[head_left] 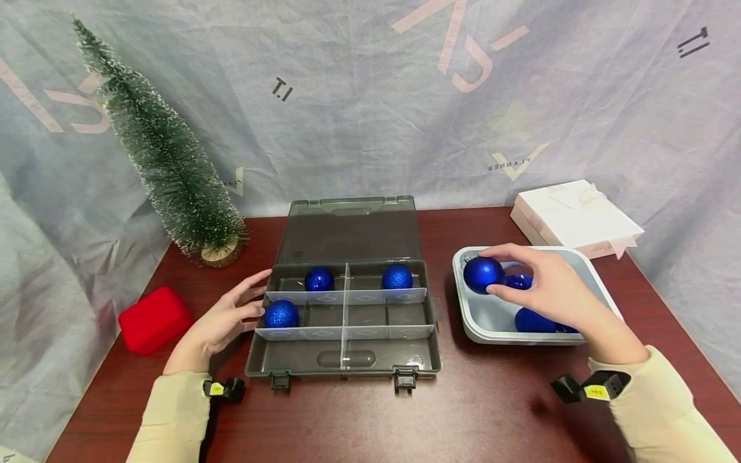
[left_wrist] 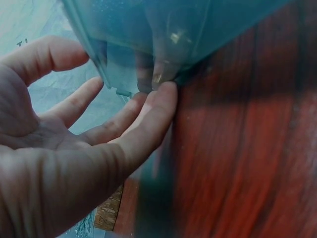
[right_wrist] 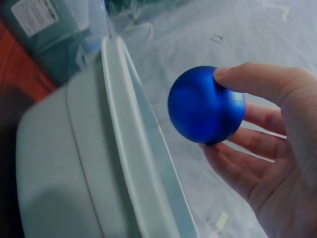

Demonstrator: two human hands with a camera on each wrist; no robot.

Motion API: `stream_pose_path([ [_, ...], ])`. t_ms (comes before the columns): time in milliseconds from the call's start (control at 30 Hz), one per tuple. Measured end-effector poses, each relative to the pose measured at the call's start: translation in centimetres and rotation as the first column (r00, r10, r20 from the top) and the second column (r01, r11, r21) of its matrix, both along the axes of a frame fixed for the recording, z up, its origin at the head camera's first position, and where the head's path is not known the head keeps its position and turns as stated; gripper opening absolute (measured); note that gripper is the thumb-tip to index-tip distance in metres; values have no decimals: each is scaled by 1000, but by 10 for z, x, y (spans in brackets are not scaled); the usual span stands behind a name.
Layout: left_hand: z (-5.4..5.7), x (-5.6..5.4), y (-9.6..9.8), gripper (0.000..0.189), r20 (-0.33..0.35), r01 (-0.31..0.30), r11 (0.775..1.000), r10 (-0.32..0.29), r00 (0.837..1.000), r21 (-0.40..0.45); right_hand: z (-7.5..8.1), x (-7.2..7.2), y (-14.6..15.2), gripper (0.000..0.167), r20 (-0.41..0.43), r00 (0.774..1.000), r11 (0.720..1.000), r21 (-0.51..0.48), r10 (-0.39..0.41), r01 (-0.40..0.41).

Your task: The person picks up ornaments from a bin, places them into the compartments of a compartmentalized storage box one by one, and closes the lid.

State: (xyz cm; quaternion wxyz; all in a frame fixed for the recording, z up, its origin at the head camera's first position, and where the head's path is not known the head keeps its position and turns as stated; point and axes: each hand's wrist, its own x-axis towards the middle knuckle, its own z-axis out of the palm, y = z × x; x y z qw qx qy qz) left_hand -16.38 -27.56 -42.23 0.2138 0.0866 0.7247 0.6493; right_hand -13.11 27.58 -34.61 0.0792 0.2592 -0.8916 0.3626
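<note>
My right hand (head_left: 547, 283) pinches a matte blue Christmas ball (head_left: 483, 275) between thumb and fingers, above the left side of a pale grey bin (head_left: 602, 289). The right wrist view shows this ball (right_wrist: 205, 105) above the bin's rim (right_wrist: 130, 134). More blue balls (head_left: 534, 320) lie inside the bin, partly hidden by the hand. My left hand (head_left: 228, 318) touches the left side of an open, dark see-through compartment box (head_left: 301, 354), fingers loosely spread. A shiny ball (head_left: 320, 279) sits in its back left compartment, a glittery ball (head_left: 397, 277) back right, another glittery ball (head_left: 280, 314) middle left.
A frosted mini Christmas tree (head_left: 168, 154) stands at the back left, with a red box (head_left: 154, 320) in front of it. Behind the bin lies a white gift box (head_left: 579, 215) with a ribbon. A printed cloth (head_left: 359, 116) hangs along the table's back.
</note>
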Motion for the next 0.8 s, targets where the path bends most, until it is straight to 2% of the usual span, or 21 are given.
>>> stream_pose_path([
  [400, -2, -2, 0, 74, 2, -2, 1000, 2, 1000, -1, 6, -4, -53, 55, -61, 986, 985, -63, 158, -162],
  [533, -3, -3, 0, 74, 3, -1, 1000, 1, 1000, -2, 5, -5, -76, 53, -28, 972, 963, -128, 234, -236],
  [633, -3, -3, 0, 74, 2, -1, 1000, 1, 1000, -1, 3, -5, -95, 53, -2, 955, 937, -191, 297, -292],
  [800, -2, -2, -1, 74, 4, 4, 1000, -4, 1000, 0, -2, -6, -124, 50, 23, 933, 905, -254, 358, -341],
])
